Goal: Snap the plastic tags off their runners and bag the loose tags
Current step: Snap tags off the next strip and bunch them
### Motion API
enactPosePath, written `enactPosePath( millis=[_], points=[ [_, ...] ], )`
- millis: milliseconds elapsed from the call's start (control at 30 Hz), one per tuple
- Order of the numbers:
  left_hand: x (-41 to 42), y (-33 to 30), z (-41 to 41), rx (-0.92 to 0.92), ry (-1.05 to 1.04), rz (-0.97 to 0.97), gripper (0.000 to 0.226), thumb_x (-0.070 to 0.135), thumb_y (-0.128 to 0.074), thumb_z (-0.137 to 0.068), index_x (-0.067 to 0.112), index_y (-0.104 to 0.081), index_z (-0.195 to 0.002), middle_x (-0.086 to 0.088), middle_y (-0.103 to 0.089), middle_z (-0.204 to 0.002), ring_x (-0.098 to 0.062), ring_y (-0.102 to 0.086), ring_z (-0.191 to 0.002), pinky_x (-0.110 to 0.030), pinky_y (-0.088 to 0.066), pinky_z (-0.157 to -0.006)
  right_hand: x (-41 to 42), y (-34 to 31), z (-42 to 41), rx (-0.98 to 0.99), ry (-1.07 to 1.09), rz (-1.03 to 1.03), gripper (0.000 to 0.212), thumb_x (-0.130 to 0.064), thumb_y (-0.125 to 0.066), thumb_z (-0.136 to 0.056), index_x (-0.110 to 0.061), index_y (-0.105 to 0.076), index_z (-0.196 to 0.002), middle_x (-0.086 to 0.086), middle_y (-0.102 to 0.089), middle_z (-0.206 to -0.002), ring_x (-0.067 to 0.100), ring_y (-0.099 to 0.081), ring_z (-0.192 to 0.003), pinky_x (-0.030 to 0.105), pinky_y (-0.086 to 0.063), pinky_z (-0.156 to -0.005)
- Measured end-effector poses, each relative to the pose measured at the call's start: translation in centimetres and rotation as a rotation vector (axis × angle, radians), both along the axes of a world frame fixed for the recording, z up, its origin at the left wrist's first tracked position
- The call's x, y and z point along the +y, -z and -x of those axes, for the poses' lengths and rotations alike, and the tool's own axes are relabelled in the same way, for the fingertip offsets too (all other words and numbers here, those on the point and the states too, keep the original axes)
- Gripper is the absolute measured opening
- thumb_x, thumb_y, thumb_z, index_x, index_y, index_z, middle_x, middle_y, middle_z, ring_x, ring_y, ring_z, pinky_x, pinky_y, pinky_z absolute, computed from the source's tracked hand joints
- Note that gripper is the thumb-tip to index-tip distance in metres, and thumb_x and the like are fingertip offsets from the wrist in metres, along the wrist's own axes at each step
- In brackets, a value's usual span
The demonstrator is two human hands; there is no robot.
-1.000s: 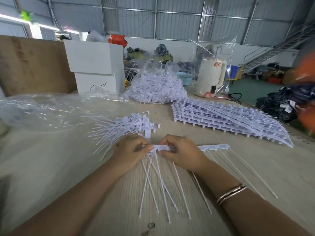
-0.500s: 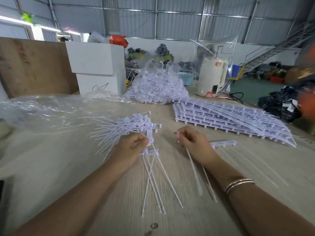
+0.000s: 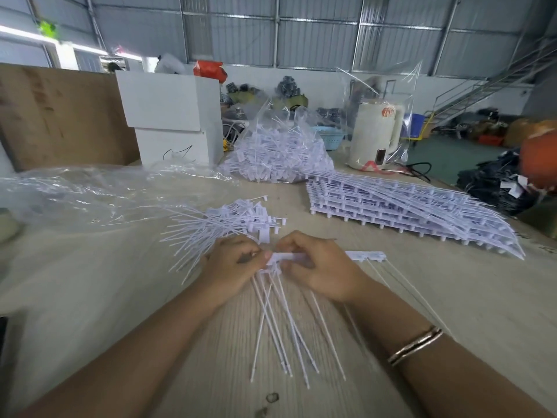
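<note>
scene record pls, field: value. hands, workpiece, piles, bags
left hand: grips snapped-off tags, tails toward the camera
right hand: grips the runner strip
loose pile: on the table, beyond the left hand
runner stack: uncut, far right
filled bag: behind, tags inside
empty bag: clear, flat, left

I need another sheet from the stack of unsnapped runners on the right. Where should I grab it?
Probably take the top sheet of the runner stack by its near-left corner, coming from the near side with the right hand: the thick rail edge faces you there, while the far-right end fans into thin tails.
</note>
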State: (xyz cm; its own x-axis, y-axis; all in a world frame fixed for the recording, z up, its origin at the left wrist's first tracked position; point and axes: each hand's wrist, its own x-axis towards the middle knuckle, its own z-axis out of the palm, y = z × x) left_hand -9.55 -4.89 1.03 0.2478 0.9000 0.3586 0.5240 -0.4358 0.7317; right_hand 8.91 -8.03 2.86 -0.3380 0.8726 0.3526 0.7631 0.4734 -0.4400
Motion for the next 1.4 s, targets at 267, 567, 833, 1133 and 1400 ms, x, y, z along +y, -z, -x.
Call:
enactPosePath(
  millis=[267, 567, 833, 1133, 1400],
  points=[
    [-0.5, -0.3, 0.1, 0.046, -0.026, 0.001, 0.029, 0.049, -0.055, -0.082, 0.023, -0.067, -0.084, 0.009, -0.062, -0.098, -0.018, -0.045, -0.111, -0.042, -0.031, -0.101, 0.9, 1.1, -1.0, 0.037, 0.061, 0.007, 0.02, -0.04, -0.059, -0.089, -0.024, -0.069, -0.096, -0.01, -0.067, -0.082, 0.008, -0.059, -0.071, 0.027, -0.046, -0.069],
    [-0.5, -0.2, 0.6, -0.221, 0.056, 0.07, 0.016, 0.022, -0.057, -0.092, 0.022, -0.063, -0.078, 0.004, -0.063, -0.083, -0.016, -0.06, -0.088, -0.036, -0.045, -0.083, 1.1, 0.3, -3.0, 0.606, 0.198, 0.147, 0.017, -0.03, -0.051, -0.095, -0.026, -0.066, -0.087, -0.007, -0.064, -0.071, 0.006, -0.057, -0.057, 0.016, -0.047, -0.053],
    [-0.1, 0.3, -0.1, 0.035, -0.191, -0.057, 0.011, 0.047, -0.051, -0.088, 0.039, -0.057, -0.083, 0.017, -0.052, -0.105, -0.014, -0.042, -0.113, -0.039, -0.028, -0.1, 0.4, 0.7, -0.6, 0.081, 0.133, -0.087, 0.027, -0.038, -0.067, -0.082, -0.026, -0.063, -0.106, -0.009, -0.067, -0.097, 0.007, -0.06, -0.082, 0.023, -0.046, -0.072],
    [0.0, 0.0, -0.1, 0.009, -0.049, -0.035, 0.021, 0.045, -0.054, -0.082, 0.028, -0.063, -0.075, 0.009, -0.062, -0.098, -0.017, -0.042, -0.111, -0.036, -0.029, -0.1, 0.2, 0.2, -0.1, 0.08, 0.033, -0.025, 0.024, -0.032, -0.064, -0.085, -0.028, -0.058, -0.107, -0.01, -0.066, -0.099, 0.009, -0.061, -0.091, 0.03, -0.05, -0.081],
    [0.0, 0.1, 0.4, 0.045, 0.004, -0.022, 0.014, 0.041, -0.059, -0.084, 0.028, -0.065, -0.085, 0.008, -0.063, -0.099, -0.017, -0.043, -0.114, -0.037, -0.03, -0.101, 0.9, 0.9, -0.7, -0.041, 0.07, -0.071, 0.02, -0.038, -0.06, -0.088, -0.022, -0.068, -0.095, -0.008, -0.066, -0.089, 0.009, -0.058, -0.075, 0.029, -0.047, -0.07]
  ],
)
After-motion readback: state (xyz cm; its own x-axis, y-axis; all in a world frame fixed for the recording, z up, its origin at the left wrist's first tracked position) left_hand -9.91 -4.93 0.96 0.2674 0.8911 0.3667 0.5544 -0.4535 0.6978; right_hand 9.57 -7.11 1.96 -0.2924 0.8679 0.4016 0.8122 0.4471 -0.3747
